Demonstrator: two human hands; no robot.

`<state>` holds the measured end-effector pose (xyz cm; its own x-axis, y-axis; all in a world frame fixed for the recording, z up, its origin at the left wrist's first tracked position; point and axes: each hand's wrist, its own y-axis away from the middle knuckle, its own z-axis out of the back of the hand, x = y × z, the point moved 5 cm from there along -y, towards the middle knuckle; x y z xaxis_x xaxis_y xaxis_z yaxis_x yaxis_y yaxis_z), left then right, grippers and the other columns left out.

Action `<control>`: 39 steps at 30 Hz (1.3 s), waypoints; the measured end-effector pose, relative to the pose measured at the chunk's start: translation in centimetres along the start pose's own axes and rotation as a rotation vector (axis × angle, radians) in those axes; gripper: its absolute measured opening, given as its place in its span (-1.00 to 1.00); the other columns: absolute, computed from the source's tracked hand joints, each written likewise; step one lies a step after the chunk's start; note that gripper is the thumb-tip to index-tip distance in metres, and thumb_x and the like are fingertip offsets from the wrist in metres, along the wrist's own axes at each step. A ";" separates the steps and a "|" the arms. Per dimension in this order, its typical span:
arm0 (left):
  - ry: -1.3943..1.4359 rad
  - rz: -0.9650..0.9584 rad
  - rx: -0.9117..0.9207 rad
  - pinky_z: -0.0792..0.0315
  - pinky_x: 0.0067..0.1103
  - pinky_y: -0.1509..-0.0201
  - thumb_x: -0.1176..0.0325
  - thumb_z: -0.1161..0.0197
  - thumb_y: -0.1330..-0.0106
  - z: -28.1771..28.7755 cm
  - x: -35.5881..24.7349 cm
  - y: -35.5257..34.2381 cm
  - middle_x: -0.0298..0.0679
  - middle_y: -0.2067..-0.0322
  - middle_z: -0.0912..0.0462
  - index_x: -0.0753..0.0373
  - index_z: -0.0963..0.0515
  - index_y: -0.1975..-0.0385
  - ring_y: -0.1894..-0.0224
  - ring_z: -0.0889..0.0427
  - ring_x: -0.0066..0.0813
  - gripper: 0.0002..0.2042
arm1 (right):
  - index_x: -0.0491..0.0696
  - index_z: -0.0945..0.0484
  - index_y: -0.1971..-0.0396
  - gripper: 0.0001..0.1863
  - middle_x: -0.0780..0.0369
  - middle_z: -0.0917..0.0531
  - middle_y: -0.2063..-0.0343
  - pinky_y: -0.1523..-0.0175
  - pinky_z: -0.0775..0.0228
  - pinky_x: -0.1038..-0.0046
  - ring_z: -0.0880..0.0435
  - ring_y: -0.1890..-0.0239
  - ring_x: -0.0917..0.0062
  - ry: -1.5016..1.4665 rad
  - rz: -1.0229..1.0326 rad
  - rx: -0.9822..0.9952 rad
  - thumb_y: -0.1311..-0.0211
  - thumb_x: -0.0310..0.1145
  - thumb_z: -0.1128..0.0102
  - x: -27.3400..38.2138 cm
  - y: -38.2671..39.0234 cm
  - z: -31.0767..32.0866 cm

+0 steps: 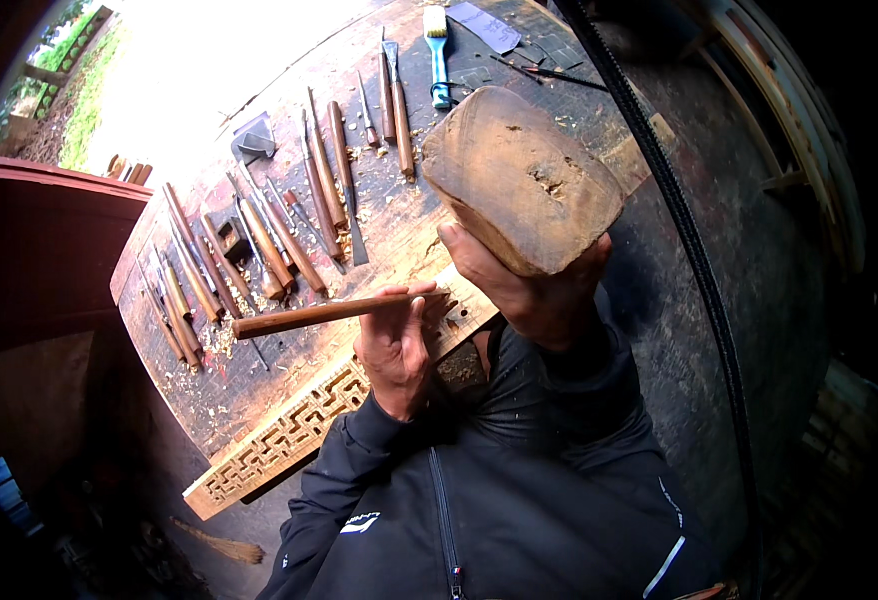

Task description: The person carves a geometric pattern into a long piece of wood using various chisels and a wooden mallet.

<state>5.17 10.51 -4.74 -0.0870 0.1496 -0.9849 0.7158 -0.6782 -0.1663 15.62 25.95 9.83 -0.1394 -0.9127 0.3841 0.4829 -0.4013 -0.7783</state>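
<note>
My left hand (397, 352) is closed around a wooden-handled chisel (304, 316), whose handle points left and whose tip end reaches the board near its right part. Beneath lies a long pale wooden board (289, 432), set slantwise along the table's near edge, with a pierced geometric pattern cut into its left part and a few small holes near the chisel. In my right hand (531, 298) is a heavy, block-like wooden mallet (522, 178), raised above the board with its worn, pitted face toward me. The mallet's grip is mostly hidden by the hand.
Several carving chisels (281, 240) lie in rows on the worn table (389, 222) among wood shavings. Farther back are a blue-handled brush (438, 62) and a grey sheet (485, 27). A black cord (674, 190) hangs down on the right. A straw broom (221, 541) lies lower left.
</note>
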 end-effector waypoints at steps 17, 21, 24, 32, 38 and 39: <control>-0.368 -0.222 0.035 -0.71 -0.47 0.06 0.68 -0.31 -0.51 -0.9 -1.5 -0.9 -0.08 0.11 -0.88 0.36 -0.55 -0.15 0.13 -0.88 -0.32 -0.73 | -0.19 -0.72 -0.14 -0.49 -0.02 -0.83 0.01 -0.11 -0.75 0.23 -0.88 0.00 0.13 -0.059 -0.010 0.000 -0.24 -0.28 -0.61 0.2 -0.6 0.2; -0.596 -0.371 0.056 -0.62 -0.39 0.29 0.64 -0.32 -0.46 -2.0 -3.1 -1.5 -0.07 0.34 -0.80 0.29 -0.63 0.04 0.37 -0.82 -0.15 -0.83 | -0.21 -0.71 -0.16 -0.47 -0.04 -0.83 -0.01 -0.13 -0.75 0.22 -0.89 -0.02 0.12 -0.137 -0.067 -0.041 -0.26 -0.26 -0.60 0.4 -1.5 0.6; -0.761 -0.435 0.119 -0.53 -0.30 0.40 0.57 -0.36 -0.45 -2.7 -3.2 -1.9 -0.09 0.47 -0.68 0.24 -0.57 0.20 0.49 -0.70 -0.08 -0.91 | -0.23 -0.70 -0.18 -0.45 -0.05 -0.83 -0.02 -0.15 -0.75 0.22 -0.89 -0.04 0.11 -0.174 -0.030 -0.110 -0.28 -0.25 -0.60 0.7 -3.4 2.4; -0.736 -0.572 0.110 -0.47 -0.25 0.45 0.56 -0.34 -0.35 -3.1 -2.3 -1.8 -0.11 0.56 -0.54 0.26 -0.62 0.07 0.53 -0.61 -0.08 -0.80 | -0.24 -0.67 -0.28 -0.43 -0.07 -0.83 -0.03 -0.19 -0.74 0.14 -0.88 -0.07 0.05 0.028 0.266 -0.037 -0.40 -0.21 -0.49 2.2 -8.0 9.5; -0.713 -0.595 0.085 -0.50 -0.24 0.44 0.57 -0.33 -0.34 -2.3 -2.3 -2.1 -0.08 0.54 -0.56 0.27 -0.63 -0.02 0.51 -0.63 -0.07 -0.74 | 0.02 -0.79 -0.23 -0.41 0.05 -0.83 0.03 -0.20 -0.69 0.16 -0.86 -0.02 0.15 0.433 0.190 0.179 -0.15 -0.63 -0.31 4.3 -7.4 8.5; -0.735 -0.548 0.074 -0.51 -0.23 0.43 0.57 -0.33 -0.35 -1.6 -1.9 -2.2 -0.07 0.53 -0.56 0.27 -0.63 -0.03 0.51 -0.63 -0.06 -0.74 | 0.01 -0.79 -0.23 -0.52 0.02 -0.84 0.04 -0.16 -0.72 0.16 -0.87 -0.01 0.16 0.475 0.231 0.137 -0.31 -0.54 -0.33 4.3 -7.1 8.2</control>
<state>4.88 12.83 -2.41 -0.8378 -0.0141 -0.5458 0.4005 -0.6954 -0.5967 18.68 25.54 21.11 -0.3767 -0.9228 -0.0805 0.6511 -0.2020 -0.7316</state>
